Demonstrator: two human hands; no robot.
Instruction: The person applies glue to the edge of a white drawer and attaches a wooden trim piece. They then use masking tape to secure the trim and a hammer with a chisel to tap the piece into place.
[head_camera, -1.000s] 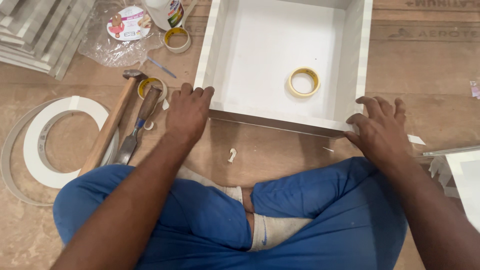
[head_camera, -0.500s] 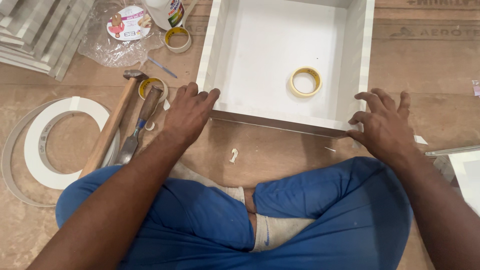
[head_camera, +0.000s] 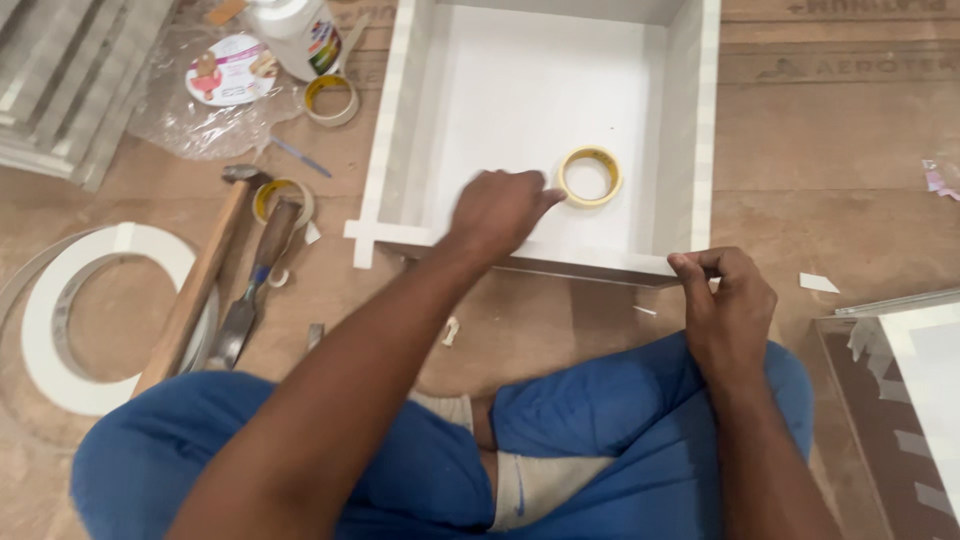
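Observation:
A white open box (head_camera: 690, 130), like a drawer, lies on the brown board floor in front of my crossed legs. A yellow tape roll (head_camera: 590, 176) lies flat inside it. My left hand (head_camera: 497, 212) reaches over the near wall into the box, fingertips touching the roll's left edge. My right hand (head_camera: 725, 300) pinches the box's near right corner between thumb and fingers.
Left of the box lie a wooden-handled hammer (head_camera: 195, 285), a chisel (head_camera: 255, 285), a second tape roll (head_camera: 283, 195) and a white ring (head_camera: 60, 320). A third tape roll (head_camera: 331, 98), a glue bottle (head_camera: 297, 35) and a plastic bag (head_camera: 215, 90) sit farther back. White panels (head_camera: 925, 370) rest right.
My left hand left the box's near left corner and reached inside to the tape roll. My right hand shifted from resting flat to pinching the near right corner.

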